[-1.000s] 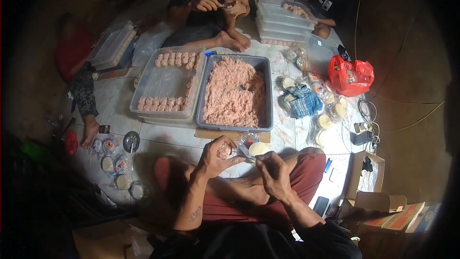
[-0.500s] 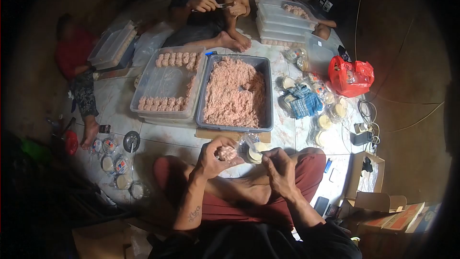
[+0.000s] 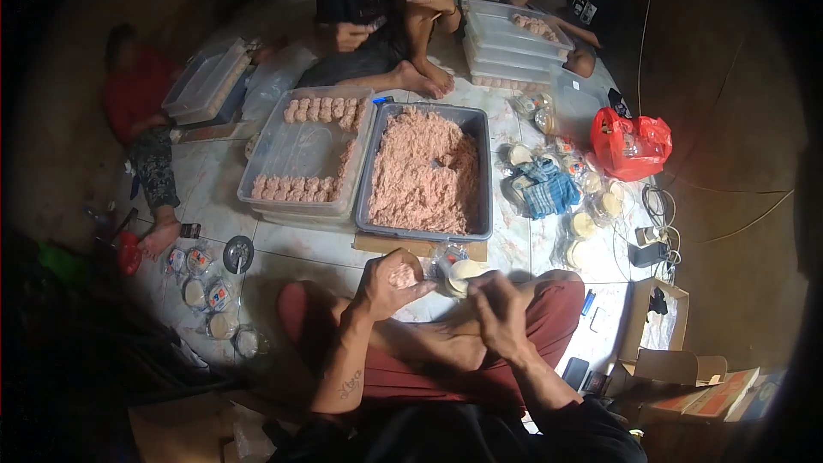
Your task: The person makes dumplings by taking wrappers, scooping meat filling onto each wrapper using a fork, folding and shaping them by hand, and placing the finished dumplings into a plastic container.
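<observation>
In my left hand [image 3: 383, 289], fingers curl around a small dumpling [image 3: 402, 275] with pink minced filling showing. Just right of it, a stack of pale round dumpling wrappers [image 3: 465, 275] sits in clear plastic packaging. My right hand [image 3: 499, 313] is at that stack's right edge, fingers curled together and a little blurred; what they pinch, if anything, is hidden. Beyond my hands stands a grey tub [image 3: 488, 197] of pink minced filling [image 3: 420, 173]. Left of it, a clear plastic tray [image 3: 300, 147] holds rows of formed dumplings [image 3: 296, 189].
More wrapper packs lie at the right [image 3: 583, 225] and left [image 3: 195, 294], near a blue checked cloth [image 3: 549, 189] and red plastic bag [image 3: 632, 146]. Stacked trays [image 3: 506, 56] stand behind. A person [image 3: 377, 9] sits opposite; others sit at both sides. Cables [image 3: 664, 214] lie right.
My right hand has shifted slightly at the wrapper stack, its fingers more curled. My left hand still holds the dumpling, turned slightly. The person opposite has moved their hands apart.
</observation>
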Demonstrator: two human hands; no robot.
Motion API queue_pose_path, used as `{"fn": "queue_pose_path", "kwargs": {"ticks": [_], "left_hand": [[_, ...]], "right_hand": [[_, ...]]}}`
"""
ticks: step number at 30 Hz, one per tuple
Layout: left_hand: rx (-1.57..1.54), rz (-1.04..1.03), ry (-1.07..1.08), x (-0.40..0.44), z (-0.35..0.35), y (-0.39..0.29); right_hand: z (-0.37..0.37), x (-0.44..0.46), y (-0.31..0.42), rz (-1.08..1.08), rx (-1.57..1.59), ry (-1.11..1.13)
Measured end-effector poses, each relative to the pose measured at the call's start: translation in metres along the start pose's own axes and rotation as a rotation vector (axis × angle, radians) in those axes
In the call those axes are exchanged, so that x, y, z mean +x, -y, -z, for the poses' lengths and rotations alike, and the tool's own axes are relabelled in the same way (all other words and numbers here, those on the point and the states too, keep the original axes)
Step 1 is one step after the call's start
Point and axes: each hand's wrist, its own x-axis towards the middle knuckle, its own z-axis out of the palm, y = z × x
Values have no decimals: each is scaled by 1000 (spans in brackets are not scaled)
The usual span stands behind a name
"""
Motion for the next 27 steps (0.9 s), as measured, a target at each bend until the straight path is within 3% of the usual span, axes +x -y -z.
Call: {"fn": "queue_pose_path", "kwargs": {"ticks": [2, 4, 6, 8, 10, 14, 16, 17, 20, 21, 22, 24, 27], "left_hand": [[79, -39, 2, 3, -6, 2], [299, 174, 51, 6, -9, -3], [269, 215, 20, 0, -6, -7], [137, -157, -162, 1, 1, -28], [-18, -75, -94, -4, 5, -17], [231, 35, -26, 1, -9, 6], [102, 219, -103, 4, -7, 11], [45, 67, -172, 3, -6, 19], [-212, 25, -119, 4, -5, 65], [-301, 221, 17, 3, 4, 63], [-389, 231, 83, 6, 6, 66], [-773, 251, 3, 5, -6, 86], [-974, 202, 8, 0, -4, 80]], "right_hand": [[-7, 1, -10, 262, -453, 220], [-4, 0, -11, 286, -483, 218], [4, -3, -13, 38, -170, 173], [6, -6, 4, -11, -95, 63], [4, -7, 7, -36, 21, -3], [-11, 1, -18, 168, -425, 226], [-6, 15, -33, 289, -309, 120], [1, 24, -10, 308, -414, 79], [15, 84, -22, 477, -639, -92], [15, 103, -25, 482, -698, -124], [21, 117, -41, 489, -707, -120], [41, 151, -79, 423, -1094, 162], [30, 144, -90, 507, -1110, 168]]}}
